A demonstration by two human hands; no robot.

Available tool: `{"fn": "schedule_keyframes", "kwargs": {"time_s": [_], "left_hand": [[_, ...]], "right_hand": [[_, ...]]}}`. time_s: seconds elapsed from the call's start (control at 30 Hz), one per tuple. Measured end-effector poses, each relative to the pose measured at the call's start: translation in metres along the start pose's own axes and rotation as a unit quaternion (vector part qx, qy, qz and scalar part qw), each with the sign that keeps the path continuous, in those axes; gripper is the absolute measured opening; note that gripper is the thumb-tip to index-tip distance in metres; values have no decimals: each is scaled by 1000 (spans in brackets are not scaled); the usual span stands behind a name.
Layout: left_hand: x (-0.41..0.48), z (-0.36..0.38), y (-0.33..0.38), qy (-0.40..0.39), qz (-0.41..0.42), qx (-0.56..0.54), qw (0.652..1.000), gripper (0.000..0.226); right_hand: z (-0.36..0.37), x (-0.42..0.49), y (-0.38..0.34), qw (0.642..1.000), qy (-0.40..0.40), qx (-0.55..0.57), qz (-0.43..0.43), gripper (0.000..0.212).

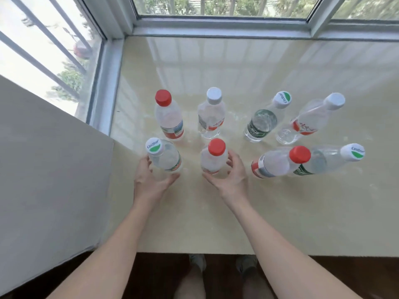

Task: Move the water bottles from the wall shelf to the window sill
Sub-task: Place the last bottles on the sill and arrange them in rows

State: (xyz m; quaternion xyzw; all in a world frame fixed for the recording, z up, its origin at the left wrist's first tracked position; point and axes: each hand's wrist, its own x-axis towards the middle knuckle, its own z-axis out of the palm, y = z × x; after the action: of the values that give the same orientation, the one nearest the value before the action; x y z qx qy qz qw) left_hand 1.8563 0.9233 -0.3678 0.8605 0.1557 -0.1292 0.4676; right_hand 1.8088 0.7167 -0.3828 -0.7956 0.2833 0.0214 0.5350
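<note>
- Both forearms (121, 244) are reaching over the window sill (280, 212).
- I am seeing the left hand (151, 180) curling thumb and fingers round the green-capped bottle (165, 157), which is standing upright at the sill's left edge.
- Right hand (228, 175) is wrapping the red-capped bottle (213, 157) just beside it.
- Six other bottles (211, 113) are standing behind and rightward.

eight upright bottles (212, 114) on sill (280, 201)
</note>
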Motion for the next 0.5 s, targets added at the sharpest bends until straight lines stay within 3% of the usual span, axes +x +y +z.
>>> {"fn": "schedule_keyframes", "kwargs": {"time_s": [0.33,0.5], "left_hand": [[27,6,-9,-47,-16,7,999,61],[20,3,-11,-54,-3,-6,999,63]], "right_hand": [[17,10,1,999,32,-15,4,54],[18,5,3,999,36,-22,15,55]]}}
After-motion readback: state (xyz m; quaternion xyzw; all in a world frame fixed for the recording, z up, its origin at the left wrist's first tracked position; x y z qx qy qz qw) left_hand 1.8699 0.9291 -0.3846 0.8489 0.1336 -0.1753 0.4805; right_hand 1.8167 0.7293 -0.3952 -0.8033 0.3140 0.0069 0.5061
